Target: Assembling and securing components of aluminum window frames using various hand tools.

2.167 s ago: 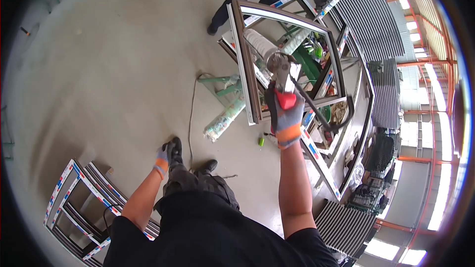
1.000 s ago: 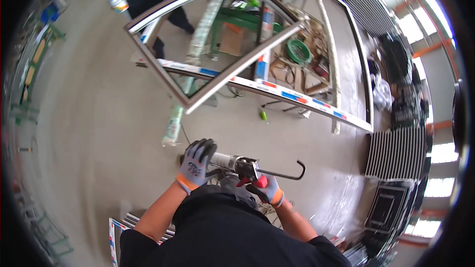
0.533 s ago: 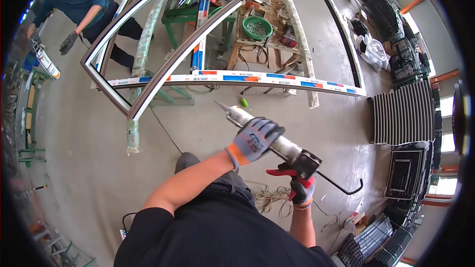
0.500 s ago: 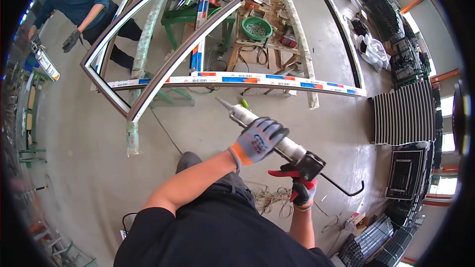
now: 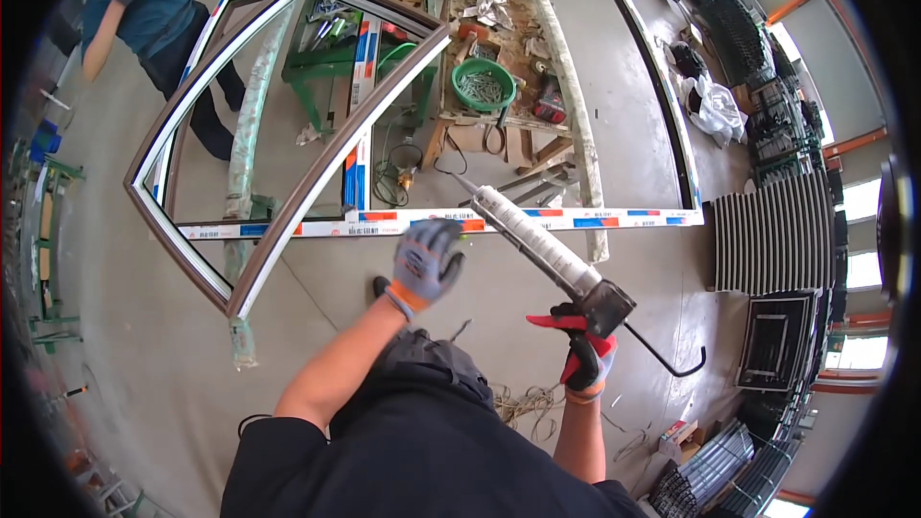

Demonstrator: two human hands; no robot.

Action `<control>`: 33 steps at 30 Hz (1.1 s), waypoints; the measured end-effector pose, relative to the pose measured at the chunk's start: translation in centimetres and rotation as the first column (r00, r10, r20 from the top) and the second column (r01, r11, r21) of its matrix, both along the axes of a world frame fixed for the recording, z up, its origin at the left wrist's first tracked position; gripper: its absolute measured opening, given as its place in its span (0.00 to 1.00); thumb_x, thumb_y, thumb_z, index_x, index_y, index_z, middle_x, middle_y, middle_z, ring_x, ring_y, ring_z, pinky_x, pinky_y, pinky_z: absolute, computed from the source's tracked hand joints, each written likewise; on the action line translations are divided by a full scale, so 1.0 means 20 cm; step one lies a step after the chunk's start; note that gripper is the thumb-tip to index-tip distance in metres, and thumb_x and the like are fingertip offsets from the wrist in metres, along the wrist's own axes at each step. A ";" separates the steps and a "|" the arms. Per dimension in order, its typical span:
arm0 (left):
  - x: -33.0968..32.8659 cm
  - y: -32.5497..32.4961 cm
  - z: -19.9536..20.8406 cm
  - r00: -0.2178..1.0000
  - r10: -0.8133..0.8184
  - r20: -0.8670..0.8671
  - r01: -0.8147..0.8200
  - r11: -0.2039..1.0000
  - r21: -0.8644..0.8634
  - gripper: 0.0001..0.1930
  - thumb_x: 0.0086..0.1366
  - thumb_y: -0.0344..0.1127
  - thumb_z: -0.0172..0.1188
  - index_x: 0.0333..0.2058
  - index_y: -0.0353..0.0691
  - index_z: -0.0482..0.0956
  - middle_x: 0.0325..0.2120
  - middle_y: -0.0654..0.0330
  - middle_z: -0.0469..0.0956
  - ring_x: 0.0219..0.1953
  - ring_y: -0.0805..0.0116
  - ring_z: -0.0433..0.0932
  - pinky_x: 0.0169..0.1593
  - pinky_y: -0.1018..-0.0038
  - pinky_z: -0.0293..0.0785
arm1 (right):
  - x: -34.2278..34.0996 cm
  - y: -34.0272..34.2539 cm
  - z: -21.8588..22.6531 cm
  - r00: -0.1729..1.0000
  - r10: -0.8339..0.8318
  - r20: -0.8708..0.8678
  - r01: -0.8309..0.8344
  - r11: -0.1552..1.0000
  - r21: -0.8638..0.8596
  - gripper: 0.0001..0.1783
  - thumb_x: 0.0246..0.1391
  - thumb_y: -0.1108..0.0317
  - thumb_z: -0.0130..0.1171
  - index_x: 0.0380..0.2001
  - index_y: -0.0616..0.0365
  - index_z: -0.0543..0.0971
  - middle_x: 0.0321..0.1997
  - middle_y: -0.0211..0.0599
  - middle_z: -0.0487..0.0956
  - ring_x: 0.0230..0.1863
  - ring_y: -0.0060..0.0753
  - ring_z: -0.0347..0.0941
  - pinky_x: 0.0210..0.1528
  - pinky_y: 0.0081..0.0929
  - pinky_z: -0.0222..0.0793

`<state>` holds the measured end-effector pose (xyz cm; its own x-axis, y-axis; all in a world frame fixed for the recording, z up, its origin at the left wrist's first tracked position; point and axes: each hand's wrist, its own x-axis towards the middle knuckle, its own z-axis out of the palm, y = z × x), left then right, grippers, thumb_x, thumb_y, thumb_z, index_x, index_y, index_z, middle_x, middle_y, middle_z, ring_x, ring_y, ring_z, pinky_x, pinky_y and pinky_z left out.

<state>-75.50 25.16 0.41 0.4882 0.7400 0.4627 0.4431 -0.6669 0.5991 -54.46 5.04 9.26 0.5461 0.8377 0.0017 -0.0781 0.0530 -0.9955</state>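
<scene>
My right hand (image 5: 587, 357), in a grey and red glove, grips the red handle of a caulking gun (image 5: 566, 273). Its white cartridge points up and left, the nozzle near a white window frame profile (image 5: 633, 220) with blue and orange tape. My left hand (image 5: 424, 262), in a grey glove with an orange cuff, hovers with spread fingers just left of the cartridge, not touching it. A brown and white window frame (image 5: 288, 173) stands tilted to the left.
A co-worker (image 5: 158, 24) in a blue shirt holds the far side of the frames at upper left. A wooden bench (image 5: 499, 86) carries a green bowl (image 5: 484, 86) and tools. Green trestles (image 5: 331, 62), stacked grilles (image 5: 772, 230) at right, loose cord (image 5: 523, 403) on the floor.
My left hand has let go of the cartridge and moved left. The gun has swung from low in front of me to point up at the frame. The view has turned toward the frames.
</scene>
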 end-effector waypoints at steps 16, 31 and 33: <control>0.20 1.00 -0.51 0.848 0.081 -0.524 -0.230 0.947 -0.225 0.20 0.58 0.42 0.59 0.47 0.39 0.75 0.45 0.49 0.76 0.50 0.51 0.72 0.57 0.57 0.66 | 0.65 2.26 -0.88 0.935 0.204 -0.289 -0.318 0.841 -0.438 0.06 0.47 0.70 0.62 0.25 0.62 0.79 0.23 0.32 0.78 0.26 0.25 0.74 0.30 0.25 0.70; 0.52 1.42 -0.55 0.751 0.040 -0.660 -0.313 0.901 -0.301 0.19 0.50 0.40 0.60 0.42 0.41 0.80 0.40 0.54 0.78 0.47 0.53 0.74 0.53 0.59 0.69 | 0.64 3.93 -1.98 0.858 0.507 0.082 -0.226 0.517 -0.825 0.23 0.40 0.55 0.63 0.33 0.66 0.81 0.32 0.54 0.82 0.37 0.52 0.81 0.40 0.40 0.75; 0.52 1.46 -0.51 0.738 0.060 -0.672 -0.362 0.876 -0.319 0.19 0.48 0.39 0.60 0.41 0.42 0.80 0.39 0.56 0.78 0.46 0.55 0.74 0.52 0.60 0.69 | 0.54 3.99 -1.86 0.753 0.657 -0.004 -0.381 0.431 -0.818 0.25 0.46 0.50 0.59 0.35 0.65 0.82 0.35 0.57 0.82 0.41 0.55 0.80 0.43 0.42 0.74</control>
